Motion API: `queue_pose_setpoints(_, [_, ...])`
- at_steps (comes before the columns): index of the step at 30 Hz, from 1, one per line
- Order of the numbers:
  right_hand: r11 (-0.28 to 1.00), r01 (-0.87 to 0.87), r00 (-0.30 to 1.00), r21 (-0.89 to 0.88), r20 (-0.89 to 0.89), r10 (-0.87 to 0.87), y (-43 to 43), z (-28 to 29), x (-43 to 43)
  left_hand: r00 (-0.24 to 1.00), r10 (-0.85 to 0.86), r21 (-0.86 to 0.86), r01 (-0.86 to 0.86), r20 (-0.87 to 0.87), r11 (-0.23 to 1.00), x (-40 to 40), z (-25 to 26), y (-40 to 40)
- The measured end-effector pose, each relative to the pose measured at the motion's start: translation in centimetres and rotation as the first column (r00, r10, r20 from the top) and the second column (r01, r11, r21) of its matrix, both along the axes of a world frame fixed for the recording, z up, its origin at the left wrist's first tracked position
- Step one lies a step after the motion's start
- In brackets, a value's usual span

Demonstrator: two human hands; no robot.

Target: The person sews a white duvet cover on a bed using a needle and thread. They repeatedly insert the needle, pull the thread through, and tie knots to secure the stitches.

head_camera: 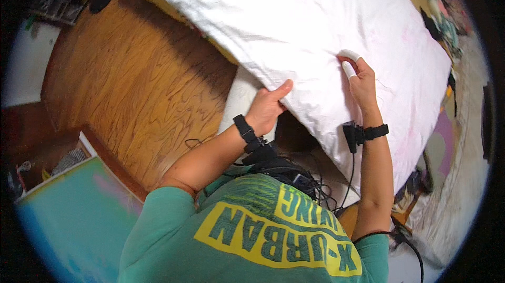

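A large white cloth (315,15) with faint pink stains spreads before me over something broad, which it hides. My left hand (270,103) grips its near left edge, the thumb on top and the fingers curled out of sight underneath. My right hand (361,78) is over the cloth, farther right, wearing white covers on the thumb and a finger. Those two fingertips come close together at the cloth's surface. Whether they pinch a fold or anything small cannot be made out. Each wrist carries a black strap with a small device.
A brown wood-grain surface (158,74) lies to the left, with a turquoise panel (79,208) below it. Black cables (315,180) tangle at my waist, and one runs to the right wrist device. Assorted fabrics (446,23) lie beyond the cloth's right edge.
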State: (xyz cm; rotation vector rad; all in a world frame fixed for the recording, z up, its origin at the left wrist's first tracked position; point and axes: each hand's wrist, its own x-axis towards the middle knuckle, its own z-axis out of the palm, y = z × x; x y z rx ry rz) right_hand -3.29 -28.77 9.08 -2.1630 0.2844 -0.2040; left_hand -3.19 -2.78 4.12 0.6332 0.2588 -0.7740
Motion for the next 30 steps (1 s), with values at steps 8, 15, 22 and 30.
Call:
queue_pose_setpoints(8, [0.828, 0.388, 0.897, -0.405, 0.371, -0.239, -8.1, 5.7, -5.5, 0.992, 0.076, -0.060, -0.082, -0.103, 0.995, 0.0, -1.2, -1.0])
queue_pose_setpoints(15, [0.654, 0.149, 0.969, -0.742, 0.242, 0.054, -6.9, 1.9, -4.1, 0.997, 0.074, 0.006, -0.074, -0.019, 0.997, -0.6, -1.3, -1.1])
queue_pose_setpoints(22, [0.842, 0.392, 0.881, -0.370, 0.416, -0.227, -7.8, 2.4, -6.8, 0.998, 0.033, -0.034, -0.034, -0.049, 0.999, -0.5, -0.9, -0.8])
queue_pose_setpoints(30, [0.502, 0.044, 0.779, 0.864, 0.285, -0.559, -8.2, 6.2, -14.8, 0.988, -0.063, -0.103, 0.049, -0.139, 0.993, -3.2, 0.7, -3.8])
